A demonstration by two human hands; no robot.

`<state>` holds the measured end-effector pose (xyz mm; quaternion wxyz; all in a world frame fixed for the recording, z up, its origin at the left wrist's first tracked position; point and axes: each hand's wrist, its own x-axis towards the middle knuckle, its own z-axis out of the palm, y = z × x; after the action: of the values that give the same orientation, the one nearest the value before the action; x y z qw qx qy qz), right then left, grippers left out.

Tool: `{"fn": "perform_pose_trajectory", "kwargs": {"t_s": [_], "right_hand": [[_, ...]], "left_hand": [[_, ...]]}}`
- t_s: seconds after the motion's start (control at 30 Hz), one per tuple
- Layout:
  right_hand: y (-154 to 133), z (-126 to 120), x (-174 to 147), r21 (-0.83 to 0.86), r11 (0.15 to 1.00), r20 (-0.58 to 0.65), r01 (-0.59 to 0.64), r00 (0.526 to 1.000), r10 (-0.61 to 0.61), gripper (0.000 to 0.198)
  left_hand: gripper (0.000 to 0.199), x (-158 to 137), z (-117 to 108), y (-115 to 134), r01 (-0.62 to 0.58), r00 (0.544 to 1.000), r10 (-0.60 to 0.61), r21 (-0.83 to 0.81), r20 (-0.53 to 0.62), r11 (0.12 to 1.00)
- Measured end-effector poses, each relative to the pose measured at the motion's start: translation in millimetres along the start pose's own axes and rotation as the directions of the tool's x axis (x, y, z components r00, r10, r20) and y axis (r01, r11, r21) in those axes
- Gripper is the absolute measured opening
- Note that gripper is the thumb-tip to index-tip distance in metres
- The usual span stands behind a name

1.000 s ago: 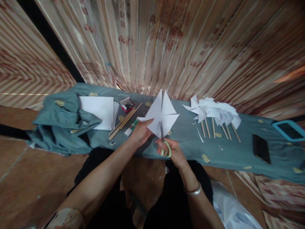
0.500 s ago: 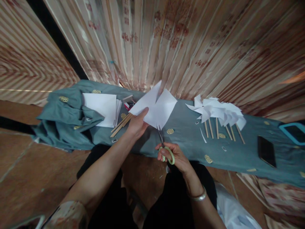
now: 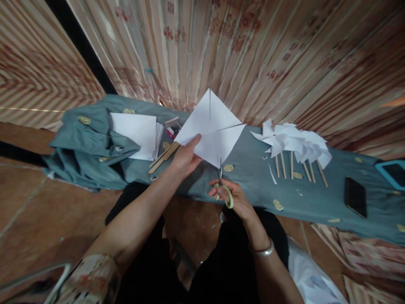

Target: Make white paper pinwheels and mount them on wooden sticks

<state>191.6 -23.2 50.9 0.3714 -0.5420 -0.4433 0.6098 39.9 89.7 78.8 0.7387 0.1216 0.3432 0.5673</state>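
A square sheet of white paper (image 3: 204, 126) is pinched at its left corner by my left hand (image 3: 186, 158), thumb on top. Slits run inward from its top and right corners. My right hand (image 3: 232, 196) has its fingers in the green handles of a pair of scissors (image 3: 228, 197). Their blades are at the paper's lower corner, where a short cut shows. Finished white paper pinwheels (image 3: 294, 141) on wooden sticks lie in an overlapping row to the right of the sheet.
To the left are a stack of white paper (image 3: 136, 135), wooden sticks (image 3: 163, 158) and a small red-and-white box (image 3: 172, 131). A phone (image 3: 355, 196) and a blue-framed device (image 3: 394, 174) lie at the right on the green cloth (image 3: 253, 181). A striped curtain (image 3: 190, 50) hangs behind.
The paper has flattened out toward the camera, showing its slits more plainly. The scissors, moved slightly right and up in view, now have their blades further into the lower corner.
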Motion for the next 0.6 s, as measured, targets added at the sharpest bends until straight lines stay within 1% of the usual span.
{"fn": "perform_pose_trajectory", "kwargs": {"t_s": [0.17,0.27,0.37,0.5,0.6], "right_hand": [[-0.8,1.2,2.3,-0.023,1.000,-0.013,0.017,1.000,-0.018,0.044],[0.0,0.7,2.8,-0.028,0.999,-0.013,0.020,1.000,-0.020,0.046],[1.7,-0.8,3.5,-0.045,0.999,-0.001,0.028,1.000,-0.028,0.048],[3.4,-3.1,4.7,-0.073,0.997,0.025,0.026,0.999,-0.025,0.049],[3.6,-3.5,4.8,-0.087,0.996,0.024,0.024,0.999,-0.022,0.049]], "left_hand": [[0.027,0.5,-1.2,-2.9,0.013,1.000,-0.013,0.006,-0.009,1.000],[0.025,1.1,-1.4,-3.3,0.015,1.000,-0.015,0.000,-0.008,1.000],[0.022,0.9,-1.6,-3.9,0.016,1.000,-0.016,-0.009,-0.004,1.000],[0.025,-0.4,-2.3,-4.6,0.019,1.000,-0.019,-0.011,0.011,1.000],[0.018,-1.4,-2.6,-4.6,0.027,0.999,-0.027,-0.008,0.024,1.000]]}}
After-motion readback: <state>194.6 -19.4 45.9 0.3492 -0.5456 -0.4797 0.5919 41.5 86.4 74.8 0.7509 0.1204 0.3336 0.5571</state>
